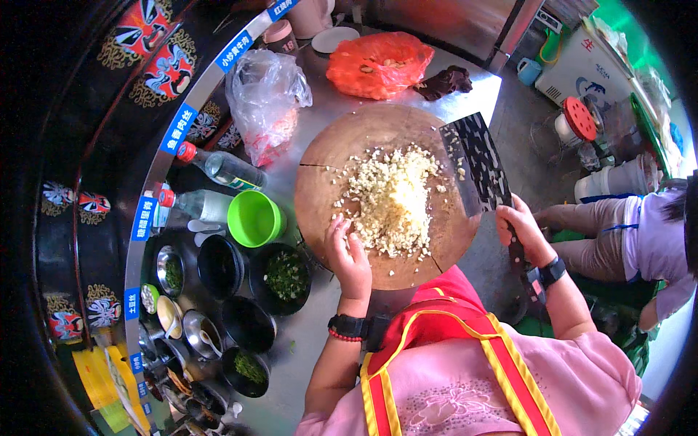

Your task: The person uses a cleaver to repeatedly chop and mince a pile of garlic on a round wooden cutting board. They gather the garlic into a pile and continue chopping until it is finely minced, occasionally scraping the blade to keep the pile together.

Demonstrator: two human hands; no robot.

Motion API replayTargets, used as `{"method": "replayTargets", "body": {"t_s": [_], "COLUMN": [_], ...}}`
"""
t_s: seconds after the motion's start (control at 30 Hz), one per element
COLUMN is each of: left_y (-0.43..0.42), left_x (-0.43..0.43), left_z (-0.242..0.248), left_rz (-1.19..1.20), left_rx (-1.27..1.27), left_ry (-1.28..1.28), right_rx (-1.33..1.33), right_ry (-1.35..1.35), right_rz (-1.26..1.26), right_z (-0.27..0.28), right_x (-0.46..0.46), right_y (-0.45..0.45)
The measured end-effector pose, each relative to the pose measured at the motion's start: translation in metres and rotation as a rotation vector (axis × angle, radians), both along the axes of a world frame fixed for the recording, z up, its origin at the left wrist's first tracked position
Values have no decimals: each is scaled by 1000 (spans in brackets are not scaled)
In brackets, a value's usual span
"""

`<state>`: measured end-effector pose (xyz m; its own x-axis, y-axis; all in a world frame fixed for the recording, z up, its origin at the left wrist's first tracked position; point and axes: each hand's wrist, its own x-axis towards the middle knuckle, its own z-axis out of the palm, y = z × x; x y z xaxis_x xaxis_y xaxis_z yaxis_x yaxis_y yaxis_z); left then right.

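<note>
A heap of finely chopped garlic [398,201] covers the middle of a round wooden chopping block [327,141]. My right hand [521,231] grips the dark handle of a Chinese cleaver [474,163]. Its broad blade, dotted with garlic bits, hangs over the block's right side. My left hand [349,261] rests at the block's lower left edge, fingers apart, with the fingertips at the border of the heap. Nothing shows in that hand.
Left of the block stand a green plastic tub [256,219], glass bottles [232,170] and bowls of chopped greens [282,275]. A clear plastic bag [267,103] and a red bag [376,65] lie behind. At the right another person [616,234] bends over near white buckets [616,179].
</note>
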<state>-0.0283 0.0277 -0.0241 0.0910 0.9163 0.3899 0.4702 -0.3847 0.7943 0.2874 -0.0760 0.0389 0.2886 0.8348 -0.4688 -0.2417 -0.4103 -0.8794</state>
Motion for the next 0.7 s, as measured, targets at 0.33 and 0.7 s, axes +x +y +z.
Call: {"method": "replayTargets", "body": {"t_s": [0.33, 0.7], "left_y": [-2, -5], "left_x": [3, 0], "left_z": [4, 4], "left_rz": [17, 46], "left_rx": [20, -52], "left_ry": [37, -49], "right_rx": [-100, 119], "right_ry": [215, -708], "right_rz": [236, 628], "right_z": [-1, 76], "right_x": [1, -45], "right_y": [31, 28]}}
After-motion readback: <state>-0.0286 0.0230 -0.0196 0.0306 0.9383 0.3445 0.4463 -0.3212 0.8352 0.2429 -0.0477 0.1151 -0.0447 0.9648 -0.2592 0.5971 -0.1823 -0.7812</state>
